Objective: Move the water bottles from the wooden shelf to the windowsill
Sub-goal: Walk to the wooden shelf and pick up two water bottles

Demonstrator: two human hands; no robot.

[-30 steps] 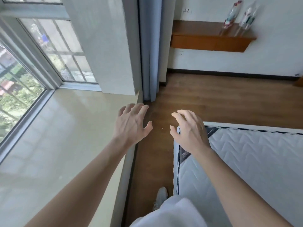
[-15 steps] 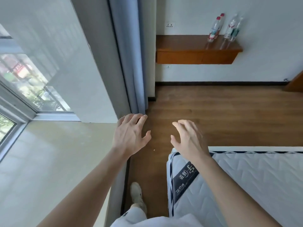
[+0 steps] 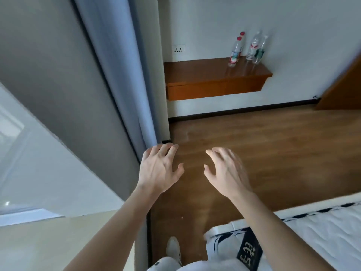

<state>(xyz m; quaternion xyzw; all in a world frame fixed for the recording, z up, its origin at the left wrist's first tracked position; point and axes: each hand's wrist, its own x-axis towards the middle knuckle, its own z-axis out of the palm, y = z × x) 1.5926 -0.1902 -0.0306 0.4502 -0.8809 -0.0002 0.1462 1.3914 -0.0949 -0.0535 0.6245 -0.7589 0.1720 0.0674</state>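
Several clear water bottles stand upright on the right part of a wooden shelf (image 3: pixel 197 73) fixed to the far wall: a red-capped bottle (image 3: pixel 235 52) in front, another behind it, a red-labelled bottle (image 3: pixel 253 48) and a green-labelled bottle (image 3: pixel 259 50) to the right. My left hand (image 3: pixel 159 170) and my right hand (image 3: pixel 227 171) are held out in front of me, fingers spread, holding nothing, far short of the shelf. The cream windowsill (image 3: pixel 48 245) lies at the lower left.
A grey pillar (image 3: pixel 64 85) and a blue curtain (image 3: pixel 121 65) stand to the left of my path. Brown wood floor (image 3: pixel 263 153) stretches to the shelf. A white mattress (image 3: pixel 322 237) fills the lower right. A wooden panel (image 3: pixel 343 87) is at the right edge.
The view has swung from the window toward the far wall, and the shelf with its bottles looks nearer. Both hands stay spread and empty in front of me.
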